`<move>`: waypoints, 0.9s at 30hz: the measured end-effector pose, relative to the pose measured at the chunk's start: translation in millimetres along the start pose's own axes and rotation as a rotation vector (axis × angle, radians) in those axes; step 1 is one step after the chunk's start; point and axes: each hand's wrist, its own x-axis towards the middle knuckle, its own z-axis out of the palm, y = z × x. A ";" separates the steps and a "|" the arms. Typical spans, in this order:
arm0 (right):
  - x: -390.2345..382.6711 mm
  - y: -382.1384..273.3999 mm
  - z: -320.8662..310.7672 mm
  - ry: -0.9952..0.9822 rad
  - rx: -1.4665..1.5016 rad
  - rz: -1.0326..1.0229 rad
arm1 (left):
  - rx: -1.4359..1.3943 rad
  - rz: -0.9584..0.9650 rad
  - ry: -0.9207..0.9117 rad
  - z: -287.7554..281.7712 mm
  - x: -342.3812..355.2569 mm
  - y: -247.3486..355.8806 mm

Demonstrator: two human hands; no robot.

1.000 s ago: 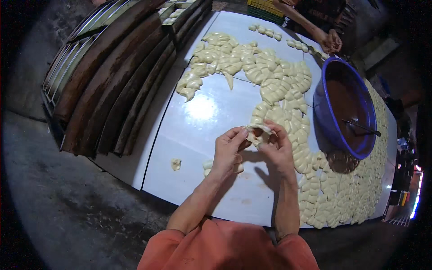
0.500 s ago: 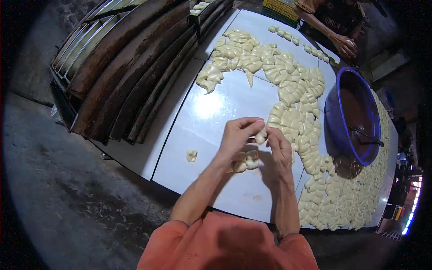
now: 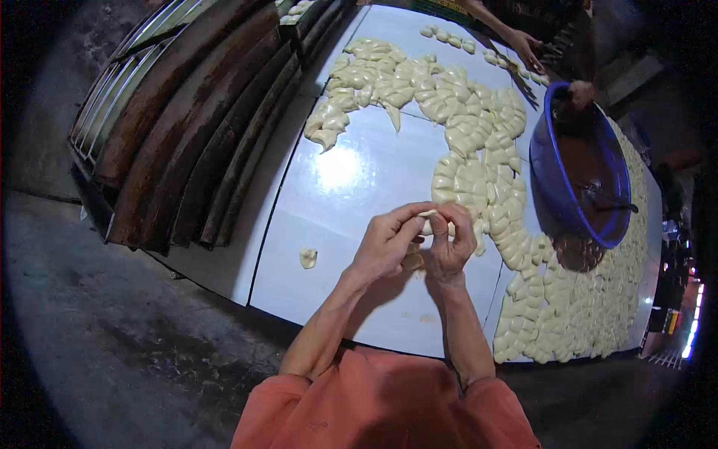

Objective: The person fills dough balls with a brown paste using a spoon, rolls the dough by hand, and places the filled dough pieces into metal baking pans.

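Over the white tabletop, my left hand (image 3: 384, 245) and my right hand (image 3: 453, 243) meet with fingertips closed on one small piece of pale dough (image 3: 428, 224). Both thumbs and forefingers pinch its edge; the fingers cover much of it. Just beneath them, a few more dough pieces (image 3: 411, 262) lie on the table, mostly hidden. One loose dough lump (image 3: 308, 258) sits by itself to the left. Beyond and right of my hands spreads a broad band of shaped dough pieces (image 3: 471, 183), packed closely together.
A purple-blue basin (image 3: 551, 161) of brown filling, with a dark-handled utensil (image 3: 609, 205), stands at the right among the dough. Stacked dark trays (image 3: 187, 127) occupy the left. Across the table are a co-worker's hands (image 3: 526, 46), one over the basin, near a row of dough balls (image 3: 447, 37).
My right hand has closed in on my left, its fingers now curled over the dough piece. The co-worker's one hand has come over the basin's rim. The whole view has shifted slightly.
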 end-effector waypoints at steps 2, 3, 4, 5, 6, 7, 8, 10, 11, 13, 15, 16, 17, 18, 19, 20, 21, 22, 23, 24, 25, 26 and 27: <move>-1.4 4.1 -5.2 -0.036 -0.065 0.011 | -0.011 0.057 -0.049 -1.1 -2.4 -12.9; -2.3 6.8 -7.5 -0.043 -0.002 0.074 | 0.071 0.156 -0.062 3.8 -5.8 -8.1; -1.4 8.4 -12.5 -0.041 -0.012 0.087 | 0.153 0.255 -0.076 7.2 -6.9 -6.7; 0.8 8.5 -19.4 -0.146 -0.013 0.290 | 0.119 0.051 -0.013 5.2 -3.8 -13.8; 2.4 7.7 -24.4 -0.251 -0.010 0.487 | 0.012 -0.039 0.054 8.2 -2.8 -12.2; 3.0 3.9 -28.9 -0.255 0.048 0.482 | -0.042 -0.070 0.078 9.2 -3.1 -15.1; 2.2 -0.8 -34.4 -0.258 0.105 0.480 | -0.096 -0.100 0.103 9.3 -3.8 -17.5; 8.5 -27.4 -43.7 -0.409 -0.015 0.140 | 0.131 0.056 0.034 0.2 -8.0 -19.2; 5.2 -34.5 -56.3 -0.518 0.058 0.306 | 0.169 0.036 0.069 1.5 -12.3 -20.8; 4.2 -47.7 -69.3 -0.412 0.218 0.737 | 0.206 0.014 0.079 7.9 -16.0 -25.3; -5.0 -30.4 -79.3 -0.307 0.277 0.932 | 0.610 0.256 0.256 9.2 -15.5 -33.2; -10.9 -17.9 -82.0 -0.290 0.267 0.934 | 0.715 0.250 0.211 7.4 -17.0 -19.2; -15.9 -7.3 -85.1 -0.396 0.240 0.968 | 0.812 0.312 0.155 1.8 -13.3 -22.0; -17.7 -0.2 -86.0 -0.510 0.219 1.002 | 0.911 0.374 0.106 -6.0 -10.5 -29.3; -10.1 -1.8 -81.8 -0.715 -0.139 0.677 | 0.908 0.378 0.095 -9.6 -10.2 -33.2; -5.1 -11.1 -78.0 -0.719 -0.121 0.727 | 1.070 0.433 0.024 -11.5 -12.2 -37.5; -7.4 -12.5 -75.7 -0.684 -0.164 0.620 | 1.221 0.500 -0.051 -10.6 -11.0 -42.0; -12.0 -15.9 -79.2 -0.647 -0.214 0.518 | 1.204 0.514 -0.071 -5.7 -12.9 -42.7; -21.2 -9.2 -85.5 -0.584 -0.259 0.416 | 1.239 0.442 -0.082 0.1 -16.2 -41.9; -24.4 -9.4 -90.7 -0.578 -0.266 0.417 | 1.287 0.362 -0.078 -0.5 -19.0 -41.2; -27.1 -9.4 -96.6 -0.461 -0.294 0.529 | 1.282 0.315 -0.109 -3.9 -18.8 -40.0; -27.3 -7.6 -101.8 -0.343 -0.320 0.639 | 1.279 0.319 -0.112 -4.0 -17.8 -41.7; -20.7 -12.6 -109.1 -0.285 -0.393 0.781 | 1.205 0.346 -0.066 -2.5 -17.8 -41.0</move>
